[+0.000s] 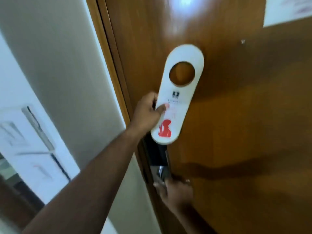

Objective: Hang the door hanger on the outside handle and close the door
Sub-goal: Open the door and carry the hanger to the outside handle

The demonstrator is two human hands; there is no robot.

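Observation:
A white oval door hanger (179, 98) with a round hole near its top and a red figure near its bottom is held up in front of the brown wooden door (244, 115). My left hand (148, 114) grips its left edge, thumb on the printed face. Lower down, my right hand (175, 191) is closed around the metal door handle (161, 172), which sits below a black lock plate (155, 154). The handle is mostly hidden by my fingers.
The wooden door frame (111, 56) runs along the door's left edge, with a pale wall (59, 65) beyond it. A white notice (287, 10) is fixed at the door's top right. A small hook (242, 41) sticks out of the door.

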